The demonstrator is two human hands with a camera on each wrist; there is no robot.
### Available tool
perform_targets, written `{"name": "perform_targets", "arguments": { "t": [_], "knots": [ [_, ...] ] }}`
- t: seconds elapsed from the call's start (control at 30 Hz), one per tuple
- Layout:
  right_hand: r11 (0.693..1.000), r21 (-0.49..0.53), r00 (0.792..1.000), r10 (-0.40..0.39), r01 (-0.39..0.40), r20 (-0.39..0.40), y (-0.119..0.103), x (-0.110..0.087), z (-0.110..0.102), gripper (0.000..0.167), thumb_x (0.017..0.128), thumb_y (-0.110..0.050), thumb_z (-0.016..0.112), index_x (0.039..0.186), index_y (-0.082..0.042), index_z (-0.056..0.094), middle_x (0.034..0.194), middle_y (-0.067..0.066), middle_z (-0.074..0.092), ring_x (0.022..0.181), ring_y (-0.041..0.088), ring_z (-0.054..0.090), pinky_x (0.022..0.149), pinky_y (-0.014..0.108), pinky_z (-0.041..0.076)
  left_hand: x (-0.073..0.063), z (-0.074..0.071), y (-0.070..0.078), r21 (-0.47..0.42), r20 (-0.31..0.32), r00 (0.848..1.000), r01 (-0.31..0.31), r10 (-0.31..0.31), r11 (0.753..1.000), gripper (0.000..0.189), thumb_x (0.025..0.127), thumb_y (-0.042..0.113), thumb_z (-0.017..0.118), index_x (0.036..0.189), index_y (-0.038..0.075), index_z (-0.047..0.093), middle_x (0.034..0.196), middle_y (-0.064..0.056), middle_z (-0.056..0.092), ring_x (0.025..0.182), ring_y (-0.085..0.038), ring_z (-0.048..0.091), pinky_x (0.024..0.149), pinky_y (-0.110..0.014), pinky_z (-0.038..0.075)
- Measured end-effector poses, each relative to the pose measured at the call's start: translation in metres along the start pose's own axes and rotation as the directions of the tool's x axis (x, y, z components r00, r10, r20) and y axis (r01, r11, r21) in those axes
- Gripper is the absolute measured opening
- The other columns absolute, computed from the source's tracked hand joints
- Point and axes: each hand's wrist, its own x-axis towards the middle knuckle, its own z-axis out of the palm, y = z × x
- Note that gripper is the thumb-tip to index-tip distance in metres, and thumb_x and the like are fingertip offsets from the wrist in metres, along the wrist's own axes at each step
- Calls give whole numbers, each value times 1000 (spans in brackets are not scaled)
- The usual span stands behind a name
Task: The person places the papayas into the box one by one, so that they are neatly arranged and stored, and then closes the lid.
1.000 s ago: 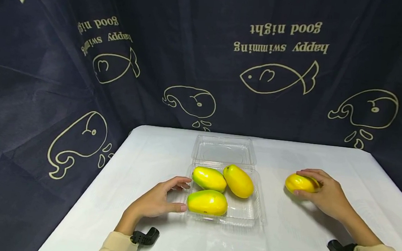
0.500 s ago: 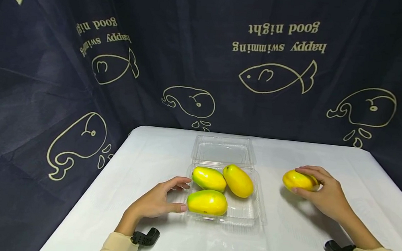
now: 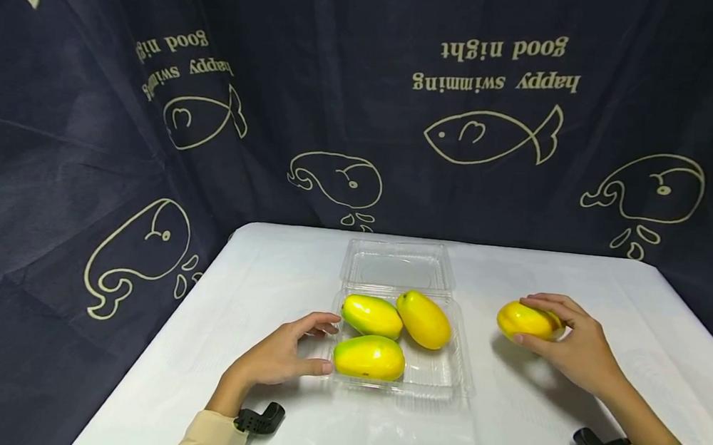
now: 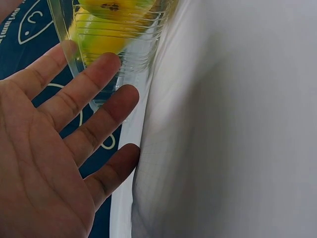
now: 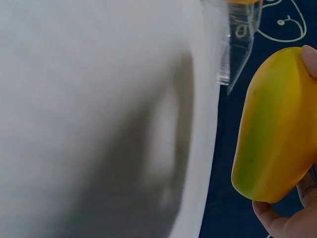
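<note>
My right hand (image 3: 583, 348) grips a yellow-green mango (image 3: 527, 321) between thumb and fingers, right of the box. In the right wrist view the same mango (image 5: 275, 129) is held off the white surface. A clear plastic clamshell box (image 3: 438, 374) lies with its lid folded back. Three more mangoes are inside: one at the back left (image 3: 372, 315), one at the front left (image 3: 369, 357) and a slanted one (image 3: 424, 320) to their right. At the box's left side is my left hand (image 3: 282, 351), fingers spread, holding nothing; the left wrist view shows its fingertips close by the box wall.
The transparent lid (image 3: 399, 266) lies flat behind the box. A white cloth (image 3: 275, 265) covers the table. Behind it hangs a dark blue curtain (image 3: 346, 57) with fish and whale drawings. Each wrist wears a black camera strap.
The right hand has lifted the mango slightly and shifted it a little left, toward the box. The left hand and the mangoes in the box stay put.
</note>
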Motion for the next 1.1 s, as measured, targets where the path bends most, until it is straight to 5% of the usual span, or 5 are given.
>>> {"name": "perform_targets", "arguments": {
  "t": [0.33,1.1],
  "knots": [
    [995,14,995,-93,94,-28,-18,1,-5,59,64,-13,96,117,-21,73,121,-6,62,117,-12,46,94,-2,28,1,0,3,-8,1,1000,-3,3,1000,78,82,51,79,149,31,44,137,8,61,126,-16,55,108,-51,43],
    [997,43,993,-58,63,-99,-63,-1,-4,62,65,-14,96,121,-21,72,124,-6,61,120,-12,46,94,-1,33,1,0,2,-23,2,1000,19,-19,1000,76,81,49,81,147,32,46,136,7,61,127,-17,55,110,-51,42]
  ]
}}
